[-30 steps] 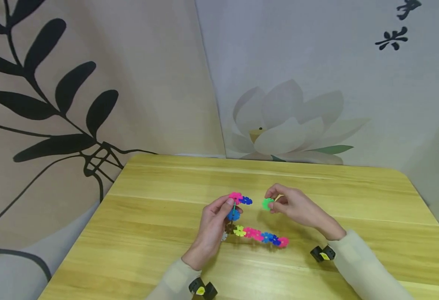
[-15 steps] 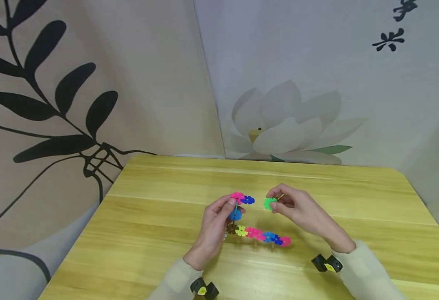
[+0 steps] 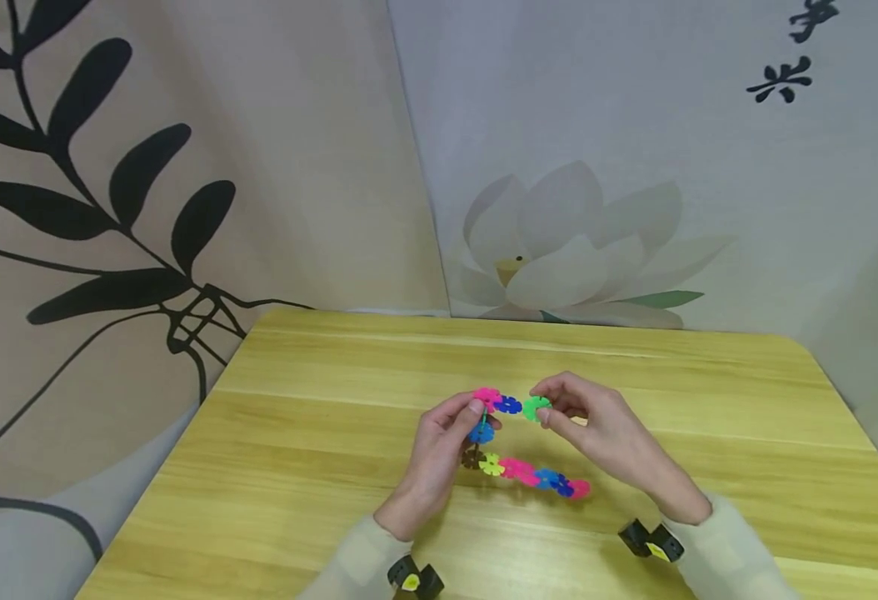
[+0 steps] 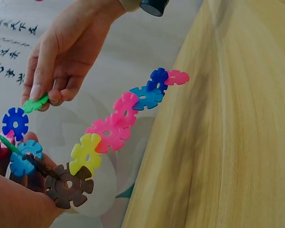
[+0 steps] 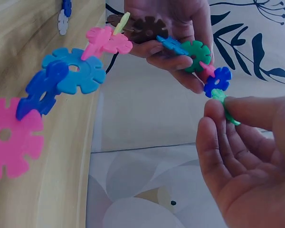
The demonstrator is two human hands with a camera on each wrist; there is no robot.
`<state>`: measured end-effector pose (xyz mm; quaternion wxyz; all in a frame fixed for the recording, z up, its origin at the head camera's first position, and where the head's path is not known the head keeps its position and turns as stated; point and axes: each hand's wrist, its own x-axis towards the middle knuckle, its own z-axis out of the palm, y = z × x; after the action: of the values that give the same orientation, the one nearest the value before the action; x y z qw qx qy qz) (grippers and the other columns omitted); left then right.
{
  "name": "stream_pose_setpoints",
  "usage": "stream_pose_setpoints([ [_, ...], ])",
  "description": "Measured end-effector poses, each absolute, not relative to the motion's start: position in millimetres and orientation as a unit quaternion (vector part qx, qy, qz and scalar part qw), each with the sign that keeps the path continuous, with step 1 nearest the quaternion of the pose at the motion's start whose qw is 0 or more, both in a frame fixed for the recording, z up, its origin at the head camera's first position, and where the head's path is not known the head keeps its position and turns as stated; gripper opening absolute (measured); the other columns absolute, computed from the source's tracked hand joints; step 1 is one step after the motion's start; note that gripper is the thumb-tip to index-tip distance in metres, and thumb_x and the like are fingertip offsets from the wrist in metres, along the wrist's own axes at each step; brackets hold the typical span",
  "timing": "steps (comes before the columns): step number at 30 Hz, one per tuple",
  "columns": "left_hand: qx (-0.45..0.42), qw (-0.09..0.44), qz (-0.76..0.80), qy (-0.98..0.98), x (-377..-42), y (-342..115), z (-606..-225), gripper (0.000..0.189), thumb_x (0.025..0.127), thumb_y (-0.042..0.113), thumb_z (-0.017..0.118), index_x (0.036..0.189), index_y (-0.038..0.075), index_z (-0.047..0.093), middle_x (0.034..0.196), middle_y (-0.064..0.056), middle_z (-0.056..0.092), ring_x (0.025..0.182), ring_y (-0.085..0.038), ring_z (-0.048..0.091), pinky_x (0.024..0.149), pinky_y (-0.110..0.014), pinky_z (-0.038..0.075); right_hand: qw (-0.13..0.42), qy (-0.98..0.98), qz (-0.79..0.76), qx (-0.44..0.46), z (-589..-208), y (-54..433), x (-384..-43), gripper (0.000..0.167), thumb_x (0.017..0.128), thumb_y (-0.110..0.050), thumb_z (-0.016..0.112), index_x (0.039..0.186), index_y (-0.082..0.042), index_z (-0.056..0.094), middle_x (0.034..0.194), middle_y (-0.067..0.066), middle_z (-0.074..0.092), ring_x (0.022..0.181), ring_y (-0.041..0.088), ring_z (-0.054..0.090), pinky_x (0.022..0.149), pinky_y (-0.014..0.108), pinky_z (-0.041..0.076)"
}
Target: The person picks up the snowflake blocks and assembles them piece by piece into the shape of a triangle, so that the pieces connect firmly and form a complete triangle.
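Note:
My left hand [image 3: 435, 454] pinches a chain of interlocking snowflake discs near its upper bend, with the thumb by a pink disc [image 3: 487, 397]. From that pink piece a dark blue disc [image 3: 509, 405] sticks out to the right. A light green snowflake disc [image 3: 535, 407] is pinched between thumb and fingers of my right hand [image 3: 607, 433]. Its edge meets the dark blue disc in the right wrist view. Below, the chain runs through a brown disc [image 4: 77, 195], a yellow disc [image 4: 80, 161], and pink and blue ones to a pink end disc [image 5: 19, 142].
Under the hands lies a wood-grain table [image 3: 319, 500], its far edge against a wall [image 3: 334, 167] printed with leaves and a lotus. Black wrist cameras sit on both wrists. A white disc [image 5: 62, 23] shows at the top left of the right wrist view.
My left hand has shifted right with the chain, bringing the dark blue disc up to the light green one. The right hand moved slightly right, then back left, keeping its pinch.

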<state>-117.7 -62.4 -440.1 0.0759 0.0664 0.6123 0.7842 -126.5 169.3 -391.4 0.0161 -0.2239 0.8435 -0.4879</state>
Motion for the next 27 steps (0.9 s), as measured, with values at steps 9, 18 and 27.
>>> stream_pose_setpoints([
  [9,0.069,0.068,0.776,0.623,-116.6,-58.3,-438.1,0.032,0.104,0.026,0.065,0.123,0.0,0.071,0.102,-0.009,0.074,0.095,-0.02,0.068,0.077,-0.027,0.052,-0.038,0.851,-0.461,-0.249,-394.4,164.0,-122.2,0.017,0.098,-0.009,0.072,0.115,-0.008,0.07,0.097,-0.005,0.073,0.083,0.011,0.069,0.073,0.028,0.059],
  [18,0.033,0.075,0.772,0.631,-116.6,-53.9,-435.9,0.035,0.101,0.032,0.069,0.125,0.006,0.074,0.093,0.0,0.077,0.089,-0.016,0.066,0.07,-0.025,0.049,-0.099,0.843,-0.456,-0.268,-398.5,159.5,-117.9,0.018,0.094,-0.002,0.074,0.109,-0.011,0.073,0.096,-0.004,0.075,0.079,0.009,0.071,0.069,0.027,0.06],
  [27,0.025,0.081,0.793,0.603,-116.9,-51.8,-437.3,0.031,0.102,0.026,0.069,0.116,-0.001,0.075,0.098,-0.003,0.078,0.099,-0.017,0.065,0.071,-0.023,0.049,-0.165,0.823,-0.449,-0.308,-403.5,157.2,-117.6,0.024,0.087,0.01,0.077,0.103,-0.007,0.076,0.091,-0.006,0.072,0.073,0.007,0.068,0.061,0.024,0.058],
])
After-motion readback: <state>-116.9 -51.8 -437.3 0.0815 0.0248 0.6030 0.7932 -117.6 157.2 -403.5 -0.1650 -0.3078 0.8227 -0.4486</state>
